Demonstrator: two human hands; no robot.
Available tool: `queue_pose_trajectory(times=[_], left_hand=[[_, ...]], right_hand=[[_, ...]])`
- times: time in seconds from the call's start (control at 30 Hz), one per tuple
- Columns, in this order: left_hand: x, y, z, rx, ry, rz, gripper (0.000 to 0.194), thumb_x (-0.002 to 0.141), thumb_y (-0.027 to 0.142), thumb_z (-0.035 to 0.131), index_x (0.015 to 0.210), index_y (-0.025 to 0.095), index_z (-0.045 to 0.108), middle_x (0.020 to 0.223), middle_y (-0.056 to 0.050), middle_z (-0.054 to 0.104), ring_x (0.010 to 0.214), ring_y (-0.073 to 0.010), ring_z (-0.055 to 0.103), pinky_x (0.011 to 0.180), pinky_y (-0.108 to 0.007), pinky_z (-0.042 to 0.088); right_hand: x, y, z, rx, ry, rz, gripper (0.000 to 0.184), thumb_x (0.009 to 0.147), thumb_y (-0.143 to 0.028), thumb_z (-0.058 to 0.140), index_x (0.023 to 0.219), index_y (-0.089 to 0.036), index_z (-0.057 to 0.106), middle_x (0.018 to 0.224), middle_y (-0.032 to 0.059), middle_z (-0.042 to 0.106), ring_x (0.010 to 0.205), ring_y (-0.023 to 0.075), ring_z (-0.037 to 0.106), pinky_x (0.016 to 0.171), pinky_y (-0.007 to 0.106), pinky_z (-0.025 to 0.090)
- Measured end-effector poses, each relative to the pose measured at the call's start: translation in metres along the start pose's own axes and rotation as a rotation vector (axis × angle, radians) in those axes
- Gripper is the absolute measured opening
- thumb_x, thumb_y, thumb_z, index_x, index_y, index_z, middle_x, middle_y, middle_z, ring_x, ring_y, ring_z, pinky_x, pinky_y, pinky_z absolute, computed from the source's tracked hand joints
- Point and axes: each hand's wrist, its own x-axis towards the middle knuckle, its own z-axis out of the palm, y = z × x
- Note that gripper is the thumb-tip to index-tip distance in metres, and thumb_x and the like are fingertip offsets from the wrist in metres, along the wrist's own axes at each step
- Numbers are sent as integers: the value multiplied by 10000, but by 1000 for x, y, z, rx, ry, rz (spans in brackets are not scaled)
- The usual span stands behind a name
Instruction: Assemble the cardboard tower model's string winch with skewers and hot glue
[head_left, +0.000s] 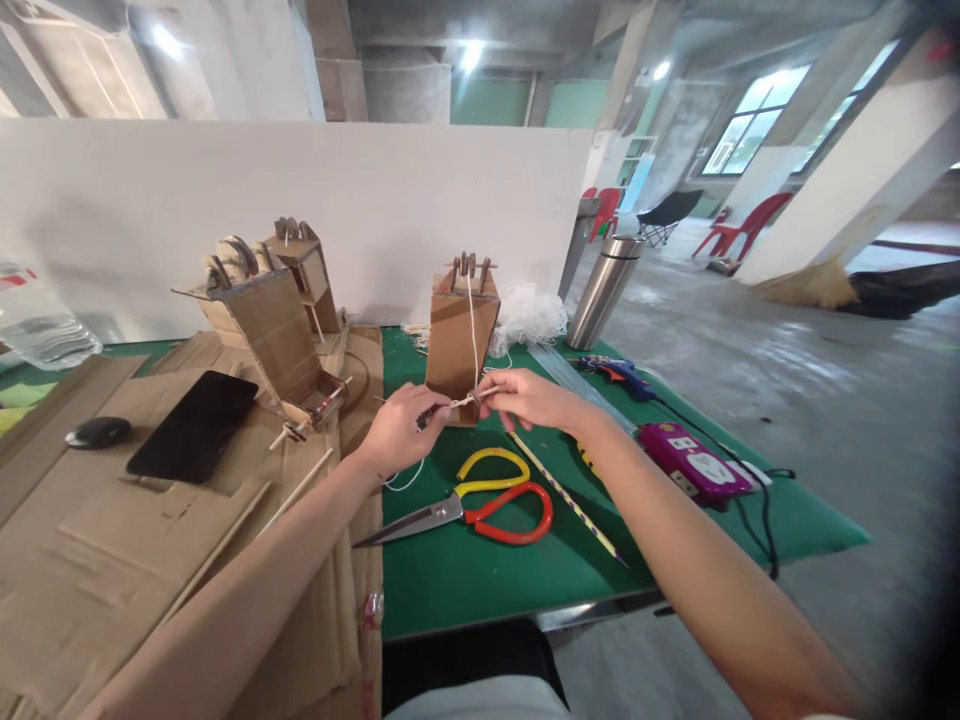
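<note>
A tall cardboard box model [456, 340] stands on the green table, with small cardboard wheels [469, 265] on top. White string [473, 330] runs from these wheels down its front to a thin wooden stick [491, 390] near the base, where some is wound on. My left hand [405, 428] is closed, pinching the string beside the stick; a loose tail of string hangs below it. My right hand [534, 398] pinches the stick's right end. Scissors [457, 508] with yellow and red handles lie nearer me, next to a patterned pencil [570, 500].
Two more cardboard models [274, 335] stand at left on cardboard sheets [150, 560], near a black phone [193, 425] and a mouse [98, 432]. At right are a steel flask [606, 292], a blue glue gun [619, 375] and a purple power strip [694, 463] with a cord.
</note>
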Motion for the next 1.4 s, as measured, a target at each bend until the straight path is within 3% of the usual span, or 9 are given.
queue_pose_trajectory(times=[0.07, 0.13, 0.27, 0.53, 0.8, 1.0, 1.23, 1.4], left_hand=[[0, 0, 2, 66, -26, 25, 218, 899, 280, 458, 902, 185, 655, 831, -39, 680, 790, -171, 559, 751, -316, 437], [-1, 0, 3, 117, -51, 30, 223, 895, 279, 461, 900, 183, 662, 828, -44, 673, 798, -173, 557, 748, -319, 429], [-1, 0, 3, 187, -98, 40, 242, 898, 282, 446, 893, 198, 673, 827, -44, 666, 805, -174, 559, 722, -317, 411], [-3, 0, 5, 257, -212, 68, 231, 881, 301, 464, 880, 224, 682, 831, -25, 689, 830, -180, 587, 746, -329, 399], [-1, 3, 1, 229, -278, 27, 184, 838, 315, 520, 939, 230, 648, 850, -12, 710, 833, -192, 619, 762, -336, 418], [-2, 5, 1, 324, -359, 48, 187, 852, 358, 506, 849, 254, 662, 845, -6, 709, 776, -194, 642, 686, -299, 445], [-2, 6, 1, 380, -388, 64, 176, 856, 357, 500, 875, 264, 649, 853, 0, 702, 787, -173, 637, 615, -251, 418], [-3, 4, 2, 382, -373, 84, 177, 862, 336, 481, 885, 261, 639, 866, 0, 696, 793, -170, 631, 606, -251, 415]], right_hand=[[-3, 2, -10, 71, 23, 20, 82, 794, -237, 503, 842, -172, 519, 777, 19, 634, 482, 64, 531, 335, 147, 329], [-6, 3, -15, 91, -48, 57, 124, 820, -292, 480, 820, -171, 509, 747, 21, 619, 476, 67, 516, 329, 153, 325], [-8, 3, -15, -50, -151, 98, 255, 818, -425, 544, 863, -177, 507, 748, 11, 607, 461, 60, 487, 330, 162, 334], [-1, 11, -11, -276, -234, 177, 179, 755, -334, 589, 823, -181, 525, 672, -15, 566, 471, 70, 477, 349, 168, 325], [1, 17, -9, -309, -273, 178, 134, 724, -281, 562, 809, -180, 539, 722, 11, 611, 497, 92, 497, 375, 196, 302], [1, 15, -9, -332, -288, 167, 102, 725, -252, 560, 776, -174, 518, 678, -9, 584, 490, 81, 469, 442, 206, 337], [0, 14, -10, -389, -287, 188, 123, 712, -252, 575, 788, -180, 511, 627, -32, 531, 495, 95, 473, 439, 214, 334], [1, 17, -11, -364, -294, 184, 123, 718, -256, 571, 790, -176, 510, 677, -11, 583, 498, 89, 478, 448, 209, 345]])
